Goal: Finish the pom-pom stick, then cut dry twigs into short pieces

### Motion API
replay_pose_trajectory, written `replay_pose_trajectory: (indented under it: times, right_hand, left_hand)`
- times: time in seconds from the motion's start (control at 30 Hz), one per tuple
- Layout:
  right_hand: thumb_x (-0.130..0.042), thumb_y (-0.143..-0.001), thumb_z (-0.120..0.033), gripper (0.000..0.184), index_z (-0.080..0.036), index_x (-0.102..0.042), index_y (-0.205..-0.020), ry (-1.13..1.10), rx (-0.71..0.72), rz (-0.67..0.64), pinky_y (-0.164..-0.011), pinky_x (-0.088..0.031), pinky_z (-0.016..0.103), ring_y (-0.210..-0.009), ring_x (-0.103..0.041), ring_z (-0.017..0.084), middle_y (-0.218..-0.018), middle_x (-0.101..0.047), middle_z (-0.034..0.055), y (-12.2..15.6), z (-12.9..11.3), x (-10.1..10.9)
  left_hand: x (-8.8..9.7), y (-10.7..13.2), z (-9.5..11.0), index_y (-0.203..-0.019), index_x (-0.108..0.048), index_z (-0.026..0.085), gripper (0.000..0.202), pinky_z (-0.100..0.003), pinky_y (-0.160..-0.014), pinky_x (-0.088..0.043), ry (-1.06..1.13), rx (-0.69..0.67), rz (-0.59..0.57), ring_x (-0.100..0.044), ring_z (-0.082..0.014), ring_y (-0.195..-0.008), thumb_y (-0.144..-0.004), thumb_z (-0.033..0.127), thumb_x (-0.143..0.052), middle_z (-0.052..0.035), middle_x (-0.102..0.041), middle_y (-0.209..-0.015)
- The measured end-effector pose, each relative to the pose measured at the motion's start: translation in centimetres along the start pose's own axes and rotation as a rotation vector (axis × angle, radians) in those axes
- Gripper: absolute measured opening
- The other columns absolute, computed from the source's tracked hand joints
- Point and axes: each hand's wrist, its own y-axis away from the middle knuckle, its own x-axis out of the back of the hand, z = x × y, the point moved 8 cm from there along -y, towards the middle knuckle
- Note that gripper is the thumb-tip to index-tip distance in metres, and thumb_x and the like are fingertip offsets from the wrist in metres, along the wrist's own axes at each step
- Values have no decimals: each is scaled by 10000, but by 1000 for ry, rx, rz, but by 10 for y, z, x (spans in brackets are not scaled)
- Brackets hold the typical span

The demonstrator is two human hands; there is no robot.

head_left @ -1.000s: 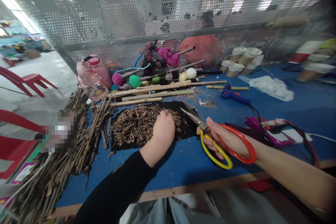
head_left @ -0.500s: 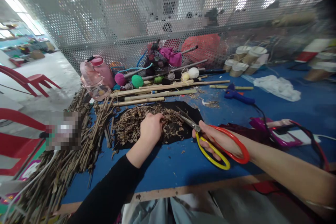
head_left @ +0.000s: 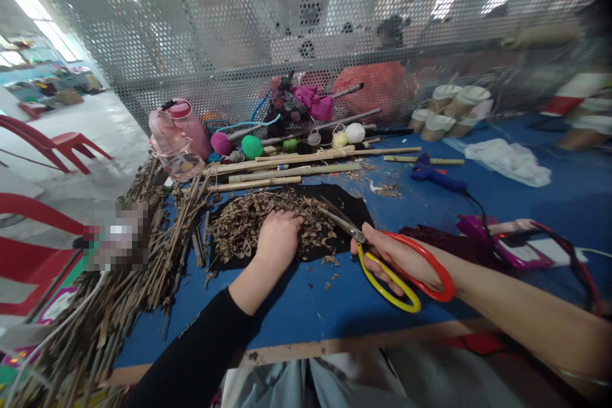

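Note:
My left hand (head_left: 278, 239) rests palm down on a heap of dried brown leaves (head_left: 239, 223), its fingers laid out over them. Beneath the heap lies a black cloth (head_left: 351, 204), bare mostly at its right end. In my right hand (head_left: 382, 252) is a pair of scissors (head_left: 350, 228) with one red and one yellow handle loop. Their blades stand apart and point left over the cloth, near the right edge of the leaves. A few loose leaf bits lie on the blue table (head_left: 287, 312) in front.
Dry twigs (head_left: 153, 268) are piled along the left side. Behind the leaves lie bamboo sticks (head_left: 306, 169) and yarn balls (head_left: 251, 147), with a pink bottle (head_left: 194, 127) to their left. A blue glue gun (head_left: 437, 178), a white plastic bag (head_left: 509, 159) and paper cups (head_left: 437, 124) occupy the right.
My left hand has shifted slightly to the right on the leaves, and its curled fingers have flattened out. My right hand and the scissors stay nearly still.

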Motion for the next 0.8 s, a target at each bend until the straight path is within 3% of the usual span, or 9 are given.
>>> replay_pose_trajectory:
  times: [0.07,0.2,0.37,0.43,0.57,0.63,0.73,0.8]
  right_hand:
    - [-423,-710,-765,581,-204,-493,-841,-3,-1,-4,-346,-344,170,-409,-340,60,-541,-395,-67,-1,1,0]
    - [-416,-717,-762,576,-207,-494,-853,-9,-3,-16,-343,-351,176,-411,-335,67,-539,-390,-66,-3,4,0]
    - [-404,-746,-739,550,-208,-500,-854,-24,4,-21,-337,-348,174,-417,-333,71,-548,-388,-60,-5,5,2]
    - [-408,-746,-736,544,-209,-501,-846,-35,2,-8,-334,-347,172,-422,-335,74,-546,-384,-58,-4,4,4]
    - [-404,-742,-743,553,-210,-500,-854,-55,9,15,-340,-358,172,-428,-343,74,-550,-387,-56,-2,3,12]
    - [-389,-750,-741,552,-212,-498,-867,-59,17,16,-339,-359,171,-418,-343,71,-549,-393,-58,-2,4,16]
    - [-379,-764,-729,535,-217,-489,-876,-68,21,19,-335,-349,171,-407,-337,71,-543,-384,-62,-2,5,19]
    - [-382,-767,-720,521,-220,-481,-872,-65,17,19,-338,-346,174,-410,-333,75,-543,-374,-63,-1,6,19]
  left_hand:
    - [0,-3,-6,-1021,-634,211,228,-345,-965,-395,57,55,0,-609,-185,-947,-857,162,-483,-43,-681,-1011]
    - [4,-2,-17,-1168,-535,206,379,-294,-852,-473,107,190,5,-622,-196,-944,-795,151,-576,-55,-662,-1039]
    - [4,-1,-14,-981,-637,188,201,-295,-904,-460,114,135,20,-583,-200,-1033,-839,180,-496,-71,-530,-1254]
    - [8,0,-9,-1052,-611,161,250,-320,-934,-445,92,108,43,-545,-220,-1088,-847,193,-471,-101,-515,-1266]
    - [34,9,14,-1195,-521,163,346,-428,-1011,-356,6,38,167,-426,-272,-1192,-860,210,-449,-124,-495,-1264]
    - [32,17,35,-1097,-579,198,269,-413,-937,-412,19,-58,62,-499,-254,-1074,-886,277,-432,-98,-573,-1091]
    - [5,34,63,-1025,-604,204,306,-327,-773,-488,97,-191,-241,-579,-218,-877,-818,425,-557,-63,-602,-910]
    - [-11,43,71,-1003,-607,198,259,-278,-715,-495,136,-203,-347,-601,-187,-804,-809,369,-591,-42,-605,-885]
